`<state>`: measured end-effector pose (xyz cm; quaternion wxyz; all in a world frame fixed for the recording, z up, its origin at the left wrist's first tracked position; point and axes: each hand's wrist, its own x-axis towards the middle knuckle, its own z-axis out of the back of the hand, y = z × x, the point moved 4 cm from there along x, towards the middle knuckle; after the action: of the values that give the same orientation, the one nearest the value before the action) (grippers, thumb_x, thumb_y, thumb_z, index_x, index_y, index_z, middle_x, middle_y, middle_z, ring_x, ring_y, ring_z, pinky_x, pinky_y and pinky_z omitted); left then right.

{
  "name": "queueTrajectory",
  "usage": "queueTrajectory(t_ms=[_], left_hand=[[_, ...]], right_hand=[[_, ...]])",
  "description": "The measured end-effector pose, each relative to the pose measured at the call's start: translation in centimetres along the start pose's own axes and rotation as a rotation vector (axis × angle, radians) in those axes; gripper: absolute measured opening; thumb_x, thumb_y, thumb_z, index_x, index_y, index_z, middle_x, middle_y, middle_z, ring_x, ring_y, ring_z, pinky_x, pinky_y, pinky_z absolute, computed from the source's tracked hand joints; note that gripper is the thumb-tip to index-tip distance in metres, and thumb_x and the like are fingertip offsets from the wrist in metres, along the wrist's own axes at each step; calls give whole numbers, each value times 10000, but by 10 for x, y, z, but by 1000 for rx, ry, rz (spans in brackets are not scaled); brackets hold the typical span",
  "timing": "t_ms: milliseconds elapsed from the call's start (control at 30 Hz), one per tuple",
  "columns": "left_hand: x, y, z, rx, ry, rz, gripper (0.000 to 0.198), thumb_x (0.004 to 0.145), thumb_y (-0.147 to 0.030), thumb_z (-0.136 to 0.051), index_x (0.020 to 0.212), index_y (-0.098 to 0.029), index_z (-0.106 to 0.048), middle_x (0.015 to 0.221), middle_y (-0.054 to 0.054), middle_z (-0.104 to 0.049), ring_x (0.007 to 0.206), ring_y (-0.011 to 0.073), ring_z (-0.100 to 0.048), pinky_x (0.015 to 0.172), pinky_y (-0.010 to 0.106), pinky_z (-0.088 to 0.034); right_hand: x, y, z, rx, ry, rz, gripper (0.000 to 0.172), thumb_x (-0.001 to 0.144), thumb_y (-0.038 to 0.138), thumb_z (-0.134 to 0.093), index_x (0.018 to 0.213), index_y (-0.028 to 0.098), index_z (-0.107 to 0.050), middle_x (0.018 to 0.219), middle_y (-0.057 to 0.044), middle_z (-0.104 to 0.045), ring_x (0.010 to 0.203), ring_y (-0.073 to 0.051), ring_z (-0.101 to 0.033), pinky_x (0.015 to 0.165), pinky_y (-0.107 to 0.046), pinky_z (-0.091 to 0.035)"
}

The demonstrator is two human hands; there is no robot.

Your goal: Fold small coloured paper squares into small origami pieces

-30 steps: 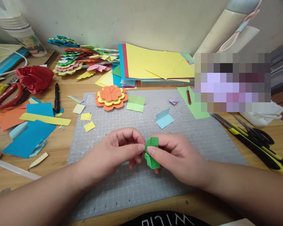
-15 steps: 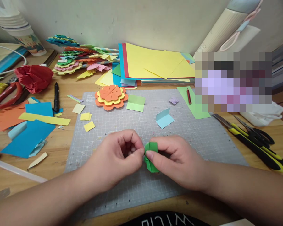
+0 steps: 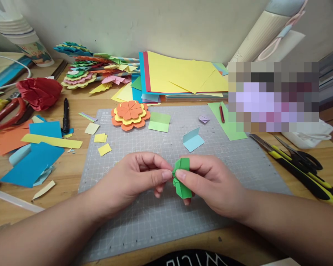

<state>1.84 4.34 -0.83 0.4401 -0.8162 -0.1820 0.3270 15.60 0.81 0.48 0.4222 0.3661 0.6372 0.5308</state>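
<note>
A small piece of folded green paper is held above the grey cutting mat. My right hand grips it, thumb pressed on its front face and fingers behind. At the paper's left edge, the thumb and forefinger of my left hand are pinched together on a small fold; their tips hide the exact contact. Beyond my hands on the mat lie a creased light blue paper, a creased light green paper and a small purple folded paper.
An orange and yellow paper flower sits at the mat's back left. Yellow sheets are stacked behind. To the right lie a utility knife and black scissors. Blue paper scraps and a black pen are at left.
The green paper has shifted slightly up and right with my right hand, showing more of its front. My left thumb has straightened, and its lower fingers have loosened.
</note>
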Motion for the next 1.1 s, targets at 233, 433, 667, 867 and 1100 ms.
queueTrajectory(t_ms=[233,433,667,867,1100], left_hand=[[1,2,2,23,-15,12,123,763,-273,-710,755,-162,-659,595,-44,-575,537,67,-479,564,200,-410],[-1,3,2,26,1,18,107,777,-259,-703,761,-165,-656,598,-48,-584,546,62,-494,568,189,-412],[-1,5,2,-10,34,0,97,822,-245,-663,790,-162,-624,633,-40,-599,572,61,-527,586,182,-429],[-2,3,-2,37,-5,-29,126,814,-250,-659,809,-159,-572,653,-38,-596,574,73,-534,578,197,-443],[-3,-8,-5,198,-105,-78,111,817,-223,-617,748,-145,-580,613,-49,-551,557,62,-495,553,179,-426]], right_hand=[[-2,1,1,-102,13,38,243,893,184,-463,661,161,-535,605,35,-496,519,-66,-493,486,-180,-453],[-3,2,1,-153,20,61,257,901,182,-459,656,159,-532,604,36,-497,524,-65,-486,490,-184,-427],[-2,3,1,-174,18,53,257,902,179,-451,660,161,-535,609,34,-501,532,-70,-488,499,-192,-422],[-2,0,1,-208,30,34,250,912,193,-463,687,165,-570,608,38,-503,534,-71,-472,494,-195,-391],[1,0,0,-26,42,-48,246,887,193,-472,655,163,-550,593,35,-510,526,-73,-486,495,-188,-431]])
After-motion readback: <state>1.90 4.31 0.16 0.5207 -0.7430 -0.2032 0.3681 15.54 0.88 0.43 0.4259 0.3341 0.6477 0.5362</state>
